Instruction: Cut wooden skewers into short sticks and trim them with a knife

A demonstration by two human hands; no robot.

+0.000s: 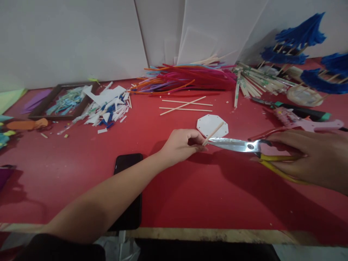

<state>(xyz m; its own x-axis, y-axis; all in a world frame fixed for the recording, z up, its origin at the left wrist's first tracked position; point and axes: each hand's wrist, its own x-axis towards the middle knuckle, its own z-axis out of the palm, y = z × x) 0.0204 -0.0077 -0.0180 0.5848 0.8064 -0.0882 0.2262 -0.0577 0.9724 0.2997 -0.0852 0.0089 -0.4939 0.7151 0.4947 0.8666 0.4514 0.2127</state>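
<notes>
Left hand (179, 145): fingertips pinched together on the lower end of a stick (214, 132). The stick slants up over a white octagon (206, 125) lying on the red surface (195, 188).

Right hand (318, 159): closed around the yellow handles of the scissors (239, 145). The blades are seen almost together, their tips meeting the stick just beside the left fingertips.

Step judged: a cut of the stick near its held end. For a clean cut:
- The stick is better seated deeper between the blades than at the tips.
- It should be held square to the blades.
- The left fingertips should be kept back from the edge.
- The longer free part should be steadied over the octagon.

Counts:
- Stick in hand: 1
- Loose sticks (186, 104) behind the octagon: 3, two of them crossed
- Octagon: 1
- Scissors: 1
- Phone (127, 195), partly under the left forearm: 1
- Frame (40, 110), far left: 1
- Scrap heap (108, 107) beside the frame: 1
- Pipe cleaners (190, 78) at the back: too many and too tangled to be counted
- Blue tufts (299, 34), far right: at least 3
</notes>
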